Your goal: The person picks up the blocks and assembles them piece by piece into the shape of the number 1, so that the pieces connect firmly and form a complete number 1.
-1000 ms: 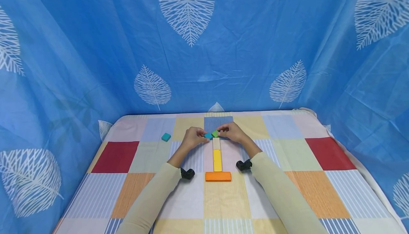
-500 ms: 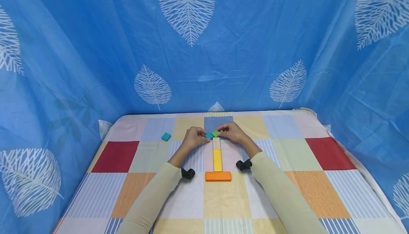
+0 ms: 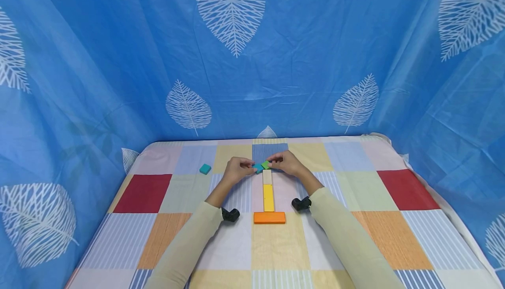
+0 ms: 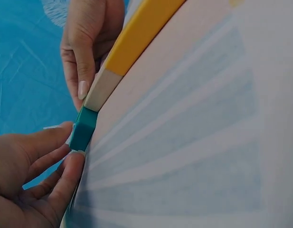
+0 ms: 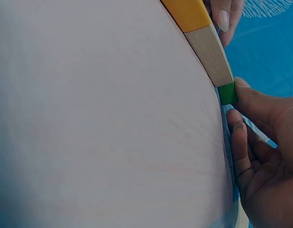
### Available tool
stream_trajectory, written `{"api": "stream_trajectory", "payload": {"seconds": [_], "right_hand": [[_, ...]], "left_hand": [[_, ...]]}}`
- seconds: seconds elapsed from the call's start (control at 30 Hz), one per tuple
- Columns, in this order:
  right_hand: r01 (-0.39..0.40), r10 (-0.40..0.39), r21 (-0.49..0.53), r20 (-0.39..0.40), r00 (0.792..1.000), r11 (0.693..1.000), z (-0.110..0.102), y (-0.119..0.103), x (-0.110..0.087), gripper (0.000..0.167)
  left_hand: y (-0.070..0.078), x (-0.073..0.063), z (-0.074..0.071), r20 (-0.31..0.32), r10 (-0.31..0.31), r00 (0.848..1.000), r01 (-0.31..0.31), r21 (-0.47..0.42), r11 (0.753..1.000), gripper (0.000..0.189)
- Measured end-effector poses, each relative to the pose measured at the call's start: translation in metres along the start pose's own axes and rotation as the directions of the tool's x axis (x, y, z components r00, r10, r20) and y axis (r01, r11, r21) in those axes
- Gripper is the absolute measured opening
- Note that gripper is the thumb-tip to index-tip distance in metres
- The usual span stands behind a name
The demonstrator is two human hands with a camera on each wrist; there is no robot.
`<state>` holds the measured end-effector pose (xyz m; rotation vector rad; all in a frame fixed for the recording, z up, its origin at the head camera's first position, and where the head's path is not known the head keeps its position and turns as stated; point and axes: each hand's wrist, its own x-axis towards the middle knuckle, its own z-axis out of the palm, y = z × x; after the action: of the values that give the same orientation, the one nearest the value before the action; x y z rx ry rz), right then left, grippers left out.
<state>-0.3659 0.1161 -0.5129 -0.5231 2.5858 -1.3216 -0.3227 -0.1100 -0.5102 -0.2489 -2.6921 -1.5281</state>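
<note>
At the far end of a row of flat blocks, my left hand [image 3: 236, 170] pinches a teal square block [image 3: 258, 168] between thumb and finger. Opposite it, my right hand [image 3: 287, 162] has thumb and fingers on a green square block [image 3: 266, 165]. The teal and green blocks lie turned at an angle, side by side. In the right wrist view, the green block [image 5: 227, 94] meets the end of the bare wood block [image 5: 210, 54]. In the left wrist view, the teal block [image 4: 84, 130] sits against that same end. Fingers partly cover both squares.
From the bare wood block the row runs toward me through a yellow block [image 3: 268, 198] to an orange block [image 3: 269, 218] laid crosswise. A second teal block [image 3: 204, 169] lies apart at the left. Patchwork cloth [image 3: 276, 254] covers the table, with a blue curtain [image 3: 292, 61] behind.
My left hand has shifted slightly left, its thumb drawing back so more of the teal block shows. My right hand and the other blocks have stayed put.
</note>
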Motion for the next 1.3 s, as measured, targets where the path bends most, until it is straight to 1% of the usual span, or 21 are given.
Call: {"api": "stream_trajectory", "payload": {"seconds": [0.1,0.23,0.33,0.7,0.93,1.1,1.3], "right_hand": [[-0.011,0.011,-0.002,-0.002,1.0,1.0,0.0002,0.0001,-0.0001,0.026],[-0.002,0.002,-0.005,0.001,1.0,1.0,0.0,0.0003,0.0001,0.027],[0.009,-0.009,-0.006,0.003,1.0,1.0,-0.0001,0.0005,0.0002,0.027],[0.009,-0.009,-0.01,-0.001,1.0,1.0,0.0006,0.0019,0.0006,0.027],[0.011,-0.011,-0.017,-0.004,1.0,1.0,0.0009,0.0018,0.0003,0.03],[-0.002,0.002,-0.002,-0.001,1.0,1.0,0.0021,0.0021,-0.0016,0.029],[-0.007,0.007,0.004,-0.011,1.0,1.0,0.0022,0.0009,-0.0025,0.027]], "left_hand": [[-0.0007,-0.0002,-0.0002,-0.003,-0.033,0.999,0.033,-0.038,0.999,0.024],[-0.0001,0.0007,0.0003,-0.002,-0.066,0.998,0.066,-0.069,0.995,0.021],[0.0003,0.0012,0.001,-0.009,-0.081,0.997,0.08,-0.068,0.994,0.018],[0.0018,0.0003,0.0027,-0.025,-0.077,0.997,0.076,-0.054,0.996,0.016],[0.0013,0.0012,0.0041,-0.032,-0.091,0.995,0.089,-0.054,0.995,0.015],[0.001,-0.0003,0.0048,-0.032,-0.105,0.994,0.103,-0.058,0.993,0.016],[0.0016,-0.0005,0.0041,-0.027,-0.086,0.996,0.084,-0.065,0.994,0.016]]}}
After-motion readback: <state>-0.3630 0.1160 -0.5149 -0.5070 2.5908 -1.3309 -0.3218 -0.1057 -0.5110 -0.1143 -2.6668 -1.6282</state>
